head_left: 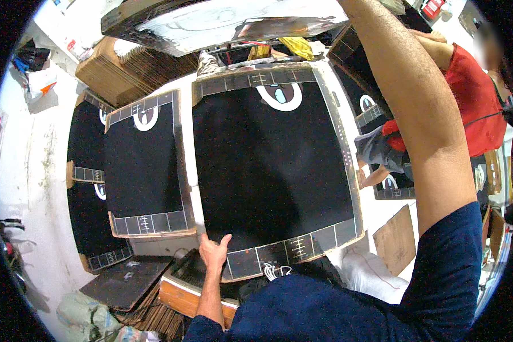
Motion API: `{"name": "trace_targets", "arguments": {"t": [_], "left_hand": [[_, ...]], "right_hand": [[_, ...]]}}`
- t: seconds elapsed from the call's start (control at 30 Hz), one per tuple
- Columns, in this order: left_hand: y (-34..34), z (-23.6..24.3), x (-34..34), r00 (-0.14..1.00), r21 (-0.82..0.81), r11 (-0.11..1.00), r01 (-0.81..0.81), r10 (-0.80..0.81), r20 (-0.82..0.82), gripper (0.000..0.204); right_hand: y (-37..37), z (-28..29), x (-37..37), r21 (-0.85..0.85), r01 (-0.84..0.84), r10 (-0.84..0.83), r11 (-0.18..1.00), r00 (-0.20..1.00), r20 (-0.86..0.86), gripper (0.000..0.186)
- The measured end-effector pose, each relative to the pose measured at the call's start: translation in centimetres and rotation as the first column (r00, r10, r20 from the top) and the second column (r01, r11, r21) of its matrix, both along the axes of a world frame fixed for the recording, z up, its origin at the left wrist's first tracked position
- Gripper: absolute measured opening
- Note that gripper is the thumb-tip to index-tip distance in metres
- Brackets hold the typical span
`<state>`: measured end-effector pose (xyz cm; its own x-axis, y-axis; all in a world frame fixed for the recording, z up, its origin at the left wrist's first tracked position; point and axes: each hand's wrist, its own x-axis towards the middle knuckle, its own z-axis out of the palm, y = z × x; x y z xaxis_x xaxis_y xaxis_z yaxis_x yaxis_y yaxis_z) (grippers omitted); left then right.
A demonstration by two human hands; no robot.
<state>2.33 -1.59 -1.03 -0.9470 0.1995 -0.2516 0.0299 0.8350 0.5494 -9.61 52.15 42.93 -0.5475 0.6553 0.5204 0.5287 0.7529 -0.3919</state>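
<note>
In front of me lies a large black panel (268, 165) on a board, bordered by dark gridded strips, with a white-outlined eye shape (279, 101) near its far edge. My left hand (214, 248) grips the panel's near left corner, thumb raised along the top. My right arm reaches up past the top of the picture, so that hand is out of sight. A tilted frame with a white, smeared surface (222, 28) hangs above the panel's far side. A similar smaller panel (142, 168) lies just left, overlapping further black panels (85, 216).
A co-worker in red (467, 102) stands at the right beside more black panels (396, 191). Cardboard stacks (102, 68) and yellow cloth (296, 48) lie at the back. Dark boards (119, 282), a wooden-sided case (176, 293) and white sacks (370, 273) are near the front.
</note>
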Motion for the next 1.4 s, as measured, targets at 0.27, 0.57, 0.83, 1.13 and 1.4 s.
{"name": "trace_targets", "arguments": {"t": [0.27,0.57,0.83,1.13,1.4], "left_hand": [[0.2,0.7,0.6,0.999,-0.077,0.997,0.008,-0.011,-0.038,0.073],[0.2,0.4,-0.1,0.999,-0.063,0.998,-0.027,0.028,0.019,0.076],[1.9,-0.7,-0.1,0.988,-0.202,0.971,-0.125,0.140,0.060,0.091],[2.5,0.0,-2.4,0.996,-0.195,0.980,0.042,-0.056,-0.068,0.101],[16.4,13.5,-6.7,0.890,0.881,-0.284,-0.379,-0.374,0.262,0.085]], "right_hand": [[0.9,1.2,-1.2,-0.019,-0.042,0.042,0.999,0.999,0.017,0.066],[1.9,1.6,-2.5,0.042,-0.021,0.021,0.999,1.000,0.007,0.062],[2.8,1.8,-3.1,0.108,0.023,-0.022,0.994,1.000,-0.015,0.059],[-1.7,-3.9,2.6,0.061,0.041,-0.049,0.997,0.989,0.139,0.057],[-10.0,-22.8,13.9,0.070,-0.268,0.276,0.961,0.949,-0.152,0.019]]}}
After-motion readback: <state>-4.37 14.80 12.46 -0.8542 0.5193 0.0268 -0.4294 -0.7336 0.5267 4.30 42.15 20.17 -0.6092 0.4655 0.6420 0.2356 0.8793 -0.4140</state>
